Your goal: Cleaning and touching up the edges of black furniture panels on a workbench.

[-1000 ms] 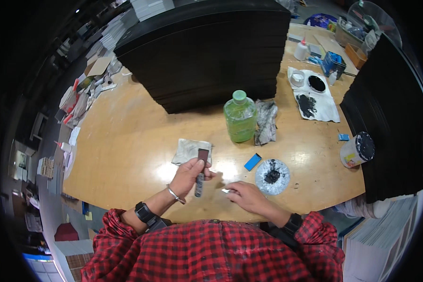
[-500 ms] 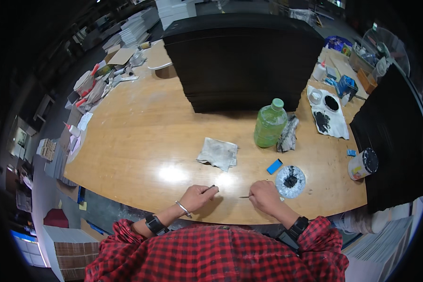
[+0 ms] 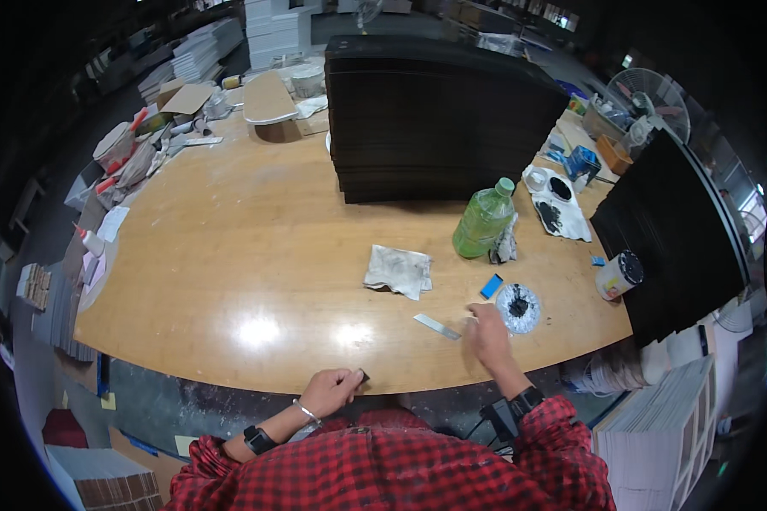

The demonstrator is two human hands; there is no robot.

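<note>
My left hand (image 3: pixel 332 390), at the table's near edge, pinches a small dark flat piece (image 3: pixel 365 376) in its fingertips. My right hand (image 3: pixel 488 335) hovers over the table with curled fingers; anything in them is hidden. Just left of it, seemingly apart from the fingers, a flat metal blade (image 3: pixel 436 325) lies on the wood. Close to my right fingers sits a round silvery disc (image 3: pixel 518 308) with a black smear in its middle. A small blue block (image 3: pixel 491 285) rests beyond it. Further left is a stained, folded white cloth (image 3: pixel 399 271).
A tall stack of black sheets (image 3: pixel 443 128) stands at the back, another black stack (image 3: pixel 669 243) at the right. A green bottle (image 3: pixel 484 220), a black-topped jar (image 3: pixel 619 275) and a black-smeared white sheet (image 3: pixel 562 209) are between them. Clutter lines the left edge, including a glue bottle (image 3: pixel 92 242).
My right hand has moved forward, toward the disc. The thin tool that stuck out of it now shows as a flat blade beside it. My left hand has drawn back to the table edge.
</note>
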